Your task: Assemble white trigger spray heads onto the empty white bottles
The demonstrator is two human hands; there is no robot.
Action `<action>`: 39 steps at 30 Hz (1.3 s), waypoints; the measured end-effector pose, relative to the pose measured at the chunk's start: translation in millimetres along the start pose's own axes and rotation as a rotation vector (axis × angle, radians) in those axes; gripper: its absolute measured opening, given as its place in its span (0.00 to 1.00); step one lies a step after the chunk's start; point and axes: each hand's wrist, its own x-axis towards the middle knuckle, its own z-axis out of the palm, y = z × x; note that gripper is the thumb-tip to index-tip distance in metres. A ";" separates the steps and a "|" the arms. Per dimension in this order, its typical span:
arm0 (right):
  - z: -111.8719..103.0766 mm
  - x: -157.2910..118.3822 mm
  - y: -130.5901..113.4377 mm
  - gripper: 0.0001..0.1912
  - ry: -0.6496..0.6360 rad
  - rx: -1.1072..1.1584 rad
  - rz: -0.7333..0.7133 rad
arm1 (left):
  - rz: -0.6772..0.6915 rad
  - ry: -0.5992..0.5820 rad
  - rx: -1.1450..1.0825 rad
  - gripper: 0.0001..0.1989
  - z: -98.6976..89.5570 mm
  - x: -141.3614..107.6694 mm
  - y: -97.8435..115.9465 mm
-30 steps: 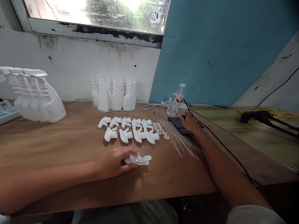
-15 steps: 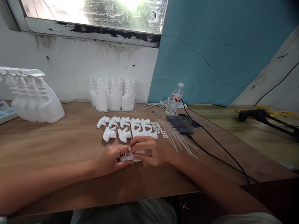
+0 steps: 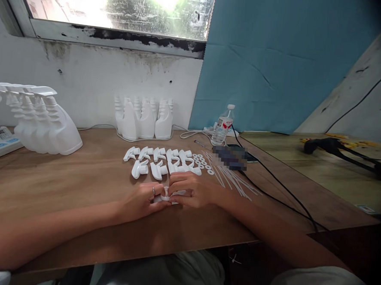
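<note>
Near the front of the brown table, my left hand (image 3: 146, 198) grips the left side of a small white plastic part (image 3: 165, 195), a ring showing on one finger. From the right, my right hand (image 3: 192, 190) pinches the same part, with bent fingers over its top. My fingers cover much of the part, which looks like a spray head. Just beyond my hands, white spray heads (image 3: 139, 169) lie in two rows. Small white rings (image 3: 210, 172) are grouped to the right of them, and thin white tubes (image 3: 236, 184) lie further right.
White bottles (image 3: 130, 120) stand by the wall; bottles with spray heads (image 3: 62, 128) stand at the left beside a power strip (image 3: 3, 149). A water bottle (image 3: 222, 127), a phone (image 3: 252, 157) and black cables (image 3: 281, 189) are at the right. The table (image 3: 106, 245) edge is near my body.
My fingers have shifted slightly around the white part, and more of its round collar shows between them. The items on the table have not moved.
</note>
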 end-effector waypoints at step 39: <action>-90.1 -75.7 82.1 0.16 -0.287 -0.174 1.447 | -0.027 -0.039 -0.020 0.13 -1.0 -4.3 0.6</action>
